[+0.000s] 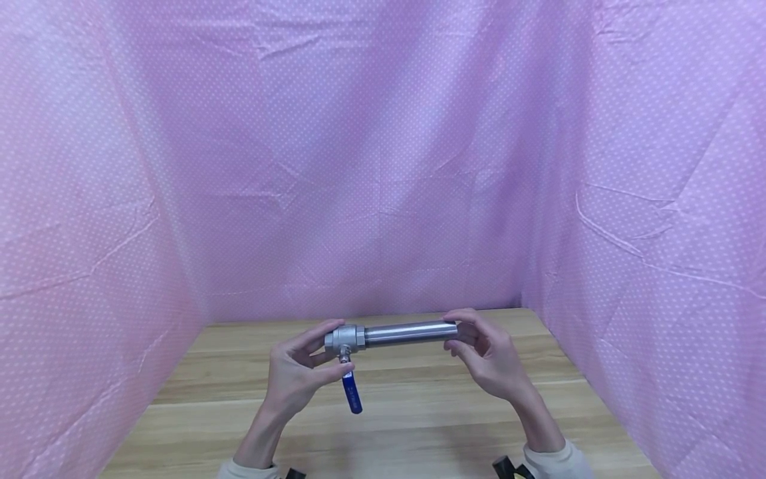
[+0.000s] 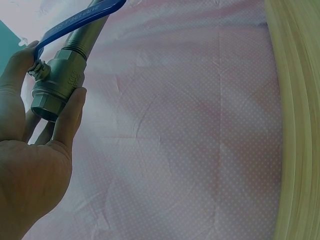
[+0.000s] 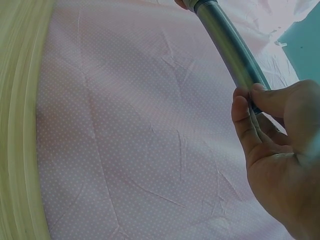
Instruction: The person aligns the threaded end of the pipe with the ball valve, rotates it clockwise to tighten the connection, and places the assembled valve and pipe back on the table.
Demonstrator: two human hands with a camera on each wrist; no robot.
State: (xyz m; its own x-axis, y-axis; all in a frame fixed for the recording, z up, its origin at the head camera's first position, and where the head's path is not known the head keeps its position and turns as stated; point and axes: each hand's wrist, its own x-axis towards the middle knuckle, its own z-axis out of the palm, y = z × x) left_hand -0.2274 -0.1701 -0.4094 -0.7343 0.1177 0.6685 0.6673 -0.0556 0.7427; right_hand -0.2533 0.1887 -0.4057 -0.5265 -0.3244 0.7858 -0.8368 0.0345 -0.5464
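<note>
A metal ball valve (image 1: 358, 338) and a steel pipe (image 1: 407, 333) are joined end to end and held level, or nearly so, above the wooden counter (image 1: 389, 412), the valve on the left and the pipe running right. The left hand (image 1: 293, 379) has its grip closed round the valve, fingers on the far side and thumb against the base of the blue lever (image 1: 352, 394), which points to the near side. A few threads (image 2: 75, 48) show where pipe meets valve. The right hand (image 1: 493, 362) pinches the pipe's right end between thumb and fingers. Pink dotted cloth (image 1: 371, 166) hangs along the counter's left, far and right sides.
</note>
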